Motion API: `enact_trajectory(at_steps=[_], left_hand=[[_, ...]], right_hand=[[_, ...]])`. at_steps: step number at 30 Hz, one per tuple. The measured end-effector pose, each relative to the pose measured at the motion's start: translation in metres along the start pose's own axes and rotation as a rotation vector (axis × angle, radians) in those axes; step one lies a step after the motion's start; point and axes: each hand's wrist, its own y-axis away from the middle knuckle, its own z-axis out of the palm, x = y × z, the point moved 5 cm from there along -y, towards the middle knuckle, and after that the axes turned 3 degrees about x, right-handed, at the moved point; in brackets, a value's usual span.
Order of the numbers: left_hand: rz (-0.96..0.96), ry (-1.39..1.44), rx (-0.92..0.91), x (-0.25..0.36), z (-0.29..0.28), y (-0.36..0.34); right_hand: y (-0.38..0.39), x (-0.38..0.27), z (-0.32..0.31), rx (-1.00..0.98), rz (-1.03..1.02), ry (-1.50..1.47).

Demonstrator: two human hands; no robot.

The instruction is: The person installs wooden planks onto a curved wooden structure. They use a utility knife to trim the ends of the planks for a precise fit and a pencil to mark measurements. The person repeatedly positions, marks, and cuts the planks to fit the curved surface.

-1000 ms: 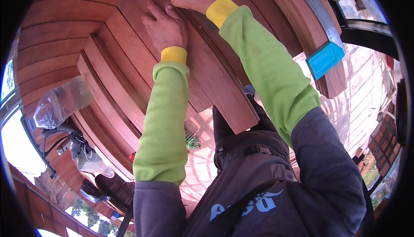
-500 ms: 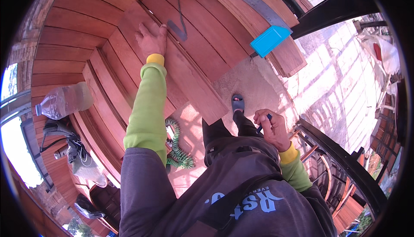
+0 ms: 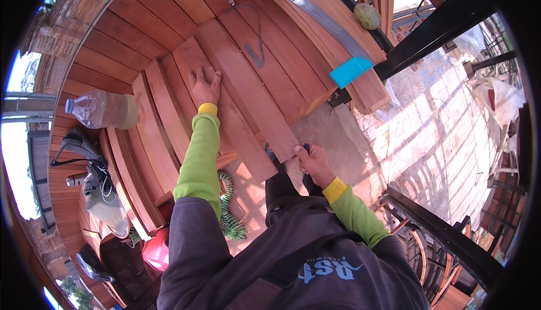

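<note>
My left hand (image 3: 204, 87) rests on a reddish wooden board (image 3: 239, 141), fingers apart. Just right of it lies a second long board (image 3: 251, 96); at its near end my right hand (image 3: 314, 162) is closed round a small dark-blue tool (image 3: 306, 147), too small to identify further, with the thumb by the board's corner. Beyond these boards, a thin dark grey item with a cord (image 3: 255, 53) lies on the slatted wood. To the right, a metal square with a turquoise handle (image 3: 349, 73) rests on a raised stack of boards (image 3: 366, 93).
A plastic jug (image 3: 101, 109), a bag (image 3: 101, 194) and more boards (image 3: 160, 113) are at the left. A green coiled hose (image 3: 230, 217) lies on the floor. A yellowish oval fruit (image 3: 366, 16) and black metal beam (image 3: 428, 34) are upper right; a railing (image 3: 439, 231) is lower right.
My right hand went from the boards down to near my waist with the blue tool, then up to a board's near end. My left hand stayed on the boards, and a second board now shows beside it.
</note>
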Motion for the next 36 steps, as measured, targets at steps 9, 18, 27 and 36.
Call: enact_trajectory(at_steps=[9, 18, 27, 36], left_hand=[[0.148, 0.326, 0.177, 0.050, -0.052, 0.077], [-0.630, 1.955, -0.439, 0.158, -0.094, 0.156], [-0.353, 1.691, -0.641, 0.138, -0.157, 0.147], [-0.267, 1.519, -0.698, 0.143, -0.253, 0.170]], right_hand=[[0.088, -0.127, 0.018, -0.069, -0.227, -0.194], [0.148, -0.164, 0.042, -0.330, -0.190, -0.056], [0.134, -0.189, 0.021, -0.359, -0.700, 0.354], [0.130, -0.283, 0.067, -0.135, -1.629, 1.241]])
